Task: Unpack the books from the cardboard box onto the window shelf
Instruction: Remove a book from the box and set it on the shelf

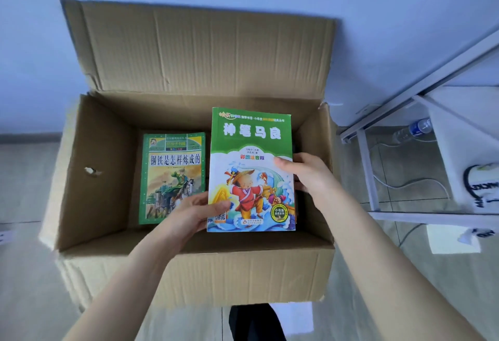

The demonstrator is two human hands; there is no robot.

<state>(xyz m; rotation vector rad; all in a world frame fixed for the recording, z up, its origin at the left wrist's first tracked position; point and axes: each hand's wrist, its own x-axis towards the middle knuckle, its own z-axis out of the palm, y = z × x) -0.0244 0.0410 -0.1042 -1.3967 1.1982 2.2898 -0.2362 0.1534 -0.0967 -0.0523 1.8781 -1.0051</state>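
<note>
A: Head view, the only one. How far along was it?

B: Early, I'd judge. The cardboard box [189,267] was open, flap up at the back. The left hand [194,213] and right hand [305,173] both gripped one book, the green picture book [251,170], by its two side edges: left thumb on the lower left of the cover, right thumb on the right edge. It sat above the box opening, cover up, apparently raised clear of the books beneath.

A: What was left in the box?

B: A second green book with a horseman cover [172,176], lying flat, left of the held one and deeper inside the box. Dark edges showed under the held book on its right side, probably more books. So at least one remained, likely several.

A: Anything on the shelf?

B: Couldn't tell. No window shelf was visible, so no count of books already placed.

A: Other hidden bits?

B: The held book covered the right half of the box floor. The fingers of both hands were behind the book. Right of the box stood a white metal frame [370,167] with a water bottle [413,130] lying beyond it, and a white item with dark lettering, cut off by the frame edge, unidentified. Something dark showed below the box at the bottom edge, unclear.
</note>
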